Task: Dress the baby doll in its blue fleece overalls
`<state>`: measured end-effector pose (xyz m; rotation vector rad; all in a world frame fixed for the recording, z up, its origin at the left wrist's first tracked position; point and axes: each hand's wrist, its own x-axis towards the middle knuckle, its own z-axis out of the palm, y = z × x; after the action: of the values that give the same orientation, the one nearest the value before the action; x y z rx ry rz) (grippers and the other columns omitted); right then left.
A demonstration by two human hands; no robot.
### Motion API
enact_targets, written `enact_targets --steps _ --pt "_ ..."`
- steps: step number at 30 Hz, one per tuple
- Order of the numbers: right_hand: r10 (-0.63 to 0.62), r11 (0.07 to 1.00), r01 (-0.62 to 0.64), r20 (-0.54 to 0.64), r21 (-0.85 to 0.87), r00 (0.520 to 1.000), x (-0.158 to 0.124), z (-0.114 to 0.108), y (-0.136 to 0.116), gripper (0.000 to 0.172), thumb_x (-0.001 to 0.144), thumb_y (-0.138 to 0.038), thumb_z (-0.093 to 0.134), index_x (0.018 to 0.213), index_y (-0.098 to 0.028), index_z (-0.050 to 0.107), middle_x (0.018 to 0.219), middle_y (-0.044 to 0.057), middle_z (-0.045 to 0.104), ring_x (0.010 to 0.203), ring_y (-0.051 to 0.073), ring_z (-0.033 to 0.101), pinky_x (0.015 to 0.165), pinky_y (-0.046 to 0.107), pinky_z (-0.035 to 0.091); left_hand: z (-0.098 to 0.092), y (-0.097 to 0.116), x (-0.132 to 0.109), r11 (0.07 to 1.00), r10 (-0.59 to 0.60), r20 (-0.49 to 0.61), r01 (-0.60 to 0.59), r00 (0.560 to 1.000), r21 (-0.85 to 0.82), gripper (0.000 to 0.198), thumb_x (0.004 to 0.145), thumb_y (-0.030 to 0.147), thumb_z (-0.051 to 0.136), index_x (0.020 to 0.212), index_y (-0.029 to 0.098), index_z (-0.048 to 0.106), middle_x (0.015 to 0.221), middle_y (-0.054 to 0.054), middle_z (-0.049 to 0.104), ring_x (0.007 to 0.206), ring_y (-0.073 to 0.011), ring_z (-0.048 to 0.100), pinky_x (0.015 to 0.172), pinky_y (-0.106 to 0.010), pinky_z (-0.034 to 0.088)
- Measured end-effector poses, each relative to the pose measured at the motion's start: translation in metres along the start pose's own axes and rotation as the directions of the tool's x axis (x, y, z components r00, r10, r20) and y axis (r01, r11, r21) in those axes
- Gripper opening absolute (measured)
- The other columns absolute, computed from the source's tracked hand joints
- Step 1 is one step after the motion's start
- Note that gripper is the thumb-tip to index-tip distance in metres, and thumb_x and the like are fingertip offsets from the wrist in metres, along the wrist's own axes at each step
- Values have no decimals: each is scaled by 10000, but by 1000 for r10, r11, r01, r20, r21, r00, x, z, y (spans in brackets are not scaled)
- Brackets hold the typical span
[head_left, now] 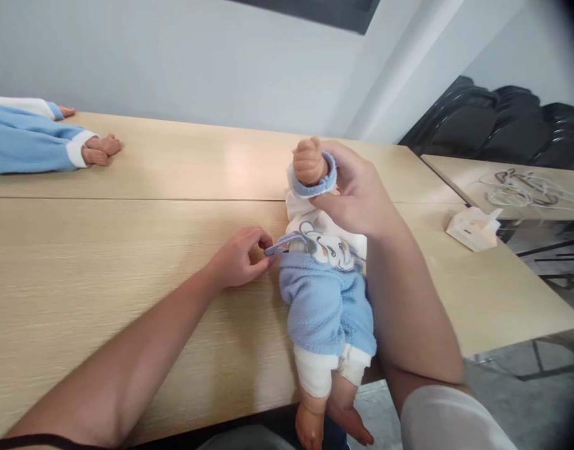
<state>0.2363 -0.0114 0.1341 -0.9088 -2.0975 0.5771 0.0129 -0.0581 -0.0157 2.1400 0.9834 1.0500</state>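
A baby doll (pixel 325 294) in a white top and blue fleece trousers lies on the wooden table (pixel 127 262), its bare feet hanging past the near edge. My right hand (pixel 356 190) is closed round the doll's raised arm at the blue sleeve cuff (pixel 315 184), the doll's fist sticking up above it. My left hand (pixel 240 256) pinches the blue hem of the doll's top (pixel 280 245) at the doll's left side. The doll's head is hidden behind my right hand and arm.
A second doll (pixel 34 140) in blue and white lies at the far left of the table. A small white box (pixel 473 226) rests near the right edge. A neighbouring table holds coiled cables (pixel 525 187). Black chairs (pixel 502 128) are stacked behind.
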Motion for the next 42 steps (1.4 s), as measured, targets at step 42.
enact_targets --steps 42 --pt "166 983 -85 588 -162 792 4 36 -19 164 948 -241 596 922 -238 758 955 17 762 863 205 669 776 316 487 17 -2 -1 950 -313 -500 277 808 -147 217 897 318 631 924 265 422 822 28 562 742 -173 561 673 -290 437"
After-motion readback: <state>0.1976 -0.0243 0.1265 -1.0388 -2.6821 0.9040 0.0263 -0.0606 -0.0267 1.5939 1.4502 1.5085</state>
